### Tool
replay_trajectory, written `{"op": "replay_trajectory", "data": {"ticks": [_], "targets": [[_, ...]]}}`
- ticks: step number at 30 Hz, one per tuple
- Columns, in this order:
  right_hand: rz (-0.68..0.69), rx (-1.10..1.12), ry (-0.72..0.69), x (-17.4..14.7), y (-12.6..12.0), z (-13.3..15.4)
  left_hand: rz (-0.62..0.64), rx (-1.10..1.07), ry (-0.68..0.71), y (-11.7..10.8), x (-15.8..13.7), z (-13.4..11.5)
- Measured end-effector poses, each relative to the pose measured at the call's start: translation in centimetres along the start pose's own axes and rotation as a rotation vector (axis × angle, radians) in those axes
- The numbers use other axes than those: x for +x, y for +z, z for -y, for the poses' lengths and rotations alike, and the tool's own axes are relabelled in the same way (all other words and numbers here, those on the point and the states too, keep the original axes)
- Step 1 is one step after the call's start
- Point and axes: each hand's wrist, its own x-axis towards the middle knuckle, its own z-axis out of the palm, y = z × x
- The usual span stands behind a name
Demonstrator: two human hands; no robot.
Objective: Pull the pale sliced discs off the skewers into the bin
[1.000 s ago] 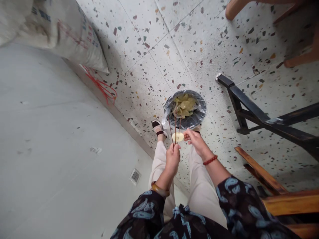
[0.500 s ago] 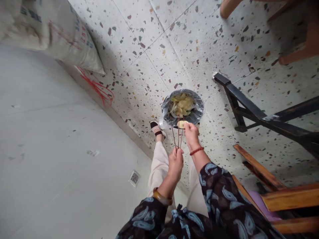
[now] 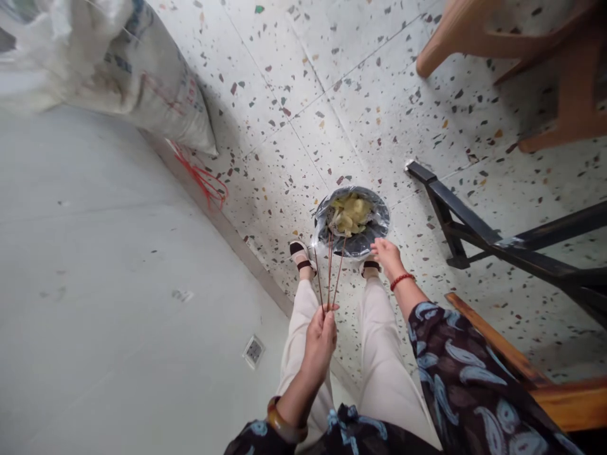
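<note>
— While seated above the speckled terrazzo floor [image 3: 360, 95], gripping with the left hand [image 3: 320, 338] a small bundle of thin dark-red sticks [image 3: 331, 272], fingers pressed together around the near ends. Why held so?

— Probably to keep the far tips directed down over the round bin lined with shiny clear plastic [image 3: 351, 221] — placed just in front of the two sandalled feet, between the knees, so that anything loosened would drop inside. Holds already a heap of pale yellow-green scraps [image 3: 349, 213].

— And the right hand [image 3: 387, 256], the one with the red bead bracelet [image 3: 402, 281]?

— Lowered beside the rim of the bin, at its near right edge, seen from the back. Cannot tell if clamped on something or spread apart — fingers hidden, nothing visible in it.

— Around all this?

— Leaning at the far left against the grey wall [image 3: 95, 284], a large white woven sack with printed letters [image 3: 142, 82], red strings trailing below it. To the right, black metal frame legs [image 3: 474, 221], and brown wooden furniture both behind and near the right elbow — close enough to limit the space on that side.
</note>
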Motion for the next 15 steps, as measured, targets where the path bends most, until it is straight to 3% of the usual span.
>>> {"op": "replay_trajectory", "data": {"ticks": [4,7,12,15], "targets": [[0.127,0.052,-0.023,-6.6,-1.4,0.4,0.060,-0.061,0.041,0.2,-1.4,-1.3],[0.286,0.099,-0.086,-13.5,-1.0,2.9,0.098,-0.064,0.074,-0.1,-3.7,-3.0],[0.588,0.303,-0.182,-26.5,-0.4,9.3,0.183,-0.008,0.194,-0.7,-9.8,-6.3],[0.648,0.448,-0.138,-33.2,-0.5,11.9,0.243,0.051,0.257,-1.6,-14.7,-7.3]]}}
